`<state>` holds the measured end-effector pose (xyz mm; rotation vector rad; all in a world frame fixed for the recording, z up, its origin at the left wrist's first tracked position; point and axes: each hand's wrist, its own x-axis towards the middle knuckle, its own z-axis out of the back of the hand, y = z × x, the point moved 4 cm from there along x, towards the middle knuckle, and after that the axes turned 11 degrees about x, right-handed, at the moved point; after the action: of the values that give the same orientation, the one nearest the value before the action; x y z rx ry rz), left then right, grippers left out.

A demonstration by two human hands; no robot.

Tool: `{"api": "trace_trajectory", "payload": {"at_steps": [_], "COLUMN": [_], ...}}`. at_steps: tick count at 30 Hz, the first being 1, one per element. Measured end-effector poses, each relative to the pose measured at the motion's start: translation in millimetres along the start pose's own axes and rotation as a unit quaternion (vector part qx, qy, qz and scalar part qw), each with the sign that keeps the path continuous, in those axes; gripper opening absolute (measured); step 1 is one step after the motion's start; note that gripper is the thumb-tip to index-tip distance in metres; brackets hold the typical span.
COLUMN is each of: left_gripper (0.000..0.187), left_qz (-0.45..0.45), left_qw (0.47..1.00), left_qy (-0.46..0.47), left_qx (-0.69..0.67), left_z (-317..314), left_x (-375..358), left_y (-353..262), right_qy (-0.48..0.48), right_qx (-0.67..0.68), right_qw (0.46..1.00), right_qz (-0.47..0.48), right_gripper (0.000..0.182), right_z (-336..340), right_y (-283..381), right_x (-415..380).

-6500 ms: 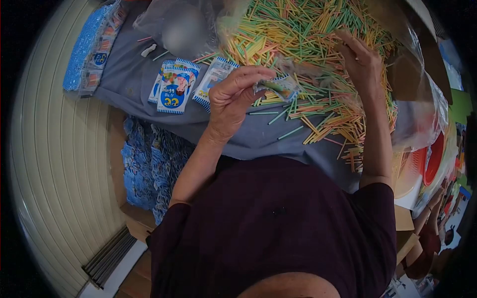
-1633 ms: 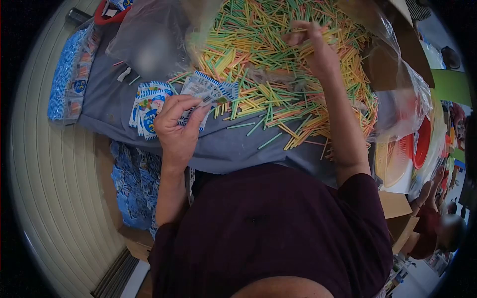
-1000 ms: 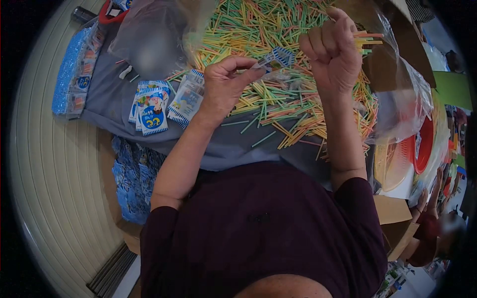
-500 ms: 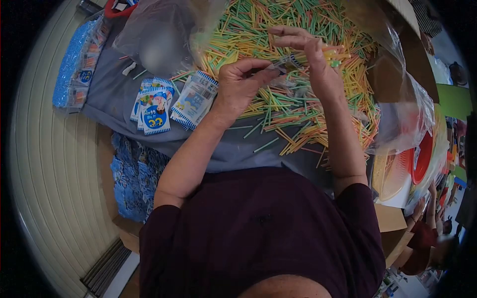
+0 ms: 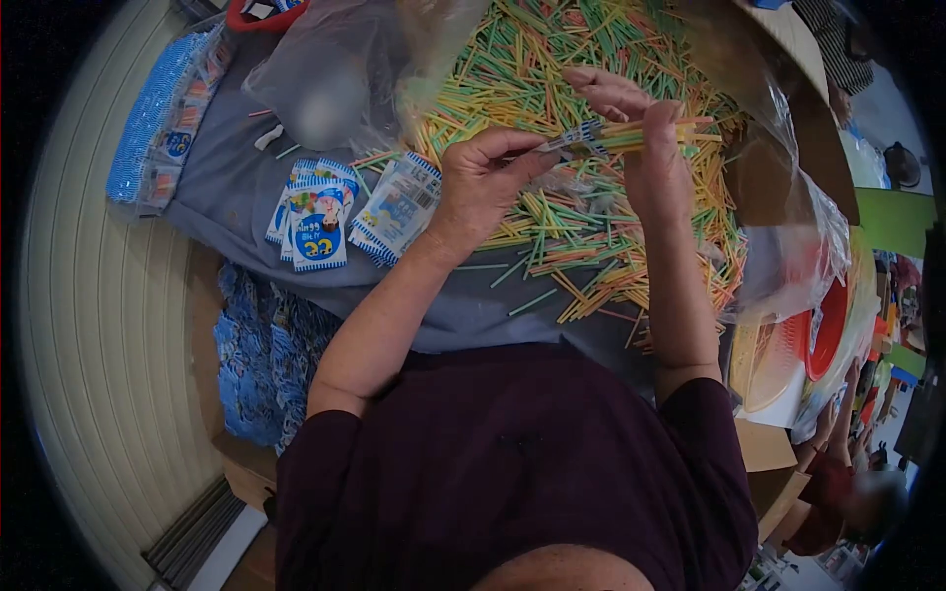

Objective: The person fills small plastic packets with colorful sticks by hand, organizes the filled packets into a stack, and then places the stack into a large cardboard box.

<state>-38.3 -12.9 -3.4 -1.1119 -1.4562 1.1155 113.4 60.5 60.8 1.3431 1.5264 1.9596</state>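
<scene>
My left hand [image 5: 483, 187] pinches the near end of a small blue-and-white packet [image 5: 572, 141] above the edge of the straw pile. My right hand [image 5: 655, 148] is at the packet's far end, with its fingers curved round a bundle of thin coloured straws [image 5: 631, 136]. The straws' left ends meet the packet; whether they are inside it I cannot tell. Beneath both hands spreads a large heap of green, yellow and orange straws [image 5: 552, 222]. Left of my left hand lie printed packets [image 5: 399, 205] and another small stack of them [image 5: 318, 225].
Clear plastic bags [image 5: 320, 89] lie at the upper left, near a bundle of blue-and-white packets [image 5: 163, 128]. A box of blue patterned wrappers [image 5: 251, 364] stands lower left. At the right are a red basket [image 5: 828, 330], cardboard and a person [image 5: 838, 502].
The straws in my right hand have come level with the packet and now meet its end. The fingers of my right hand have moved slightly down and right.
</scene>
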Motion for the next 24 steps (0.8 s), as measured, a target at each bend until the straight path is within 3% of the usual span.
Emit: {"api": "trace_trajectory", "payload": {"at_steps": [4,6,7,9,13,15,18,22,24], "left_gripper": [0.021,0.021,0.021,0.02,0.019,0.021,0.021,0.019,0.021], "left_qz": [-0.016,-0.015,-0.017,-0.026,-0.008,0.03,0.012,0.019,-0.036], "left_qw": [0.999,0.999,0.999,0.996,0.996,0.997,0.999,0.998,0.995], "left_qy": [-0.005,-0.016,-0.016,-0.025,-0.036,-0.032,-0.037,-0.035,-0.012], "left_qx": [0.052,0.039,0.038,0.083,0.076,0.061,0.036,0.046,0.091], "left_z": [3.1,3.7,3.7,5.1,6.3,7.4,9.5,9.1,7.4], "left_x": [1.5,1.6,1.9,2.2,2.7,3.2,4.9,2.2,2.1], "left_y": [-1.4,-0.9,-1.9,-6.4,-7.9,-4.2,2.6,0.4,-2.7], "right_qy": [-0.032,-0.095,-0.095,-0.1,-0.104,-0.09,-0.037,-0.04,-0.068], "right_qx": [-0.011,0.082,0.081,0.202,0.144,0.109,0.069,0.014,0.103], "right_qw": [0.999,0.99,0.991,0.974,0.983,0.99,0.991,0.995,0.992], "right_qz": [0.003,-0.058,-0.057,-0.031,-0.035,0.026,0.107,0.092,0.016], "right_gripper": [0.074,0.071,0.071,0.064,0.061,0.063,0.066,0.067,0.069], "right_z": [-5.1,1.7,3.2,4.6,-0.4,-5.8,-7.0,-4.5,-1.7], "right_y": [6.0,0.0,-2.8,-8.3,-3.9,3.9,11.6,7.9,-3.5], "right_x": [1.6,-0.8,-2.1,-4.3,-12.8,-11.6,-7.9,-9.9,-10.2]}}
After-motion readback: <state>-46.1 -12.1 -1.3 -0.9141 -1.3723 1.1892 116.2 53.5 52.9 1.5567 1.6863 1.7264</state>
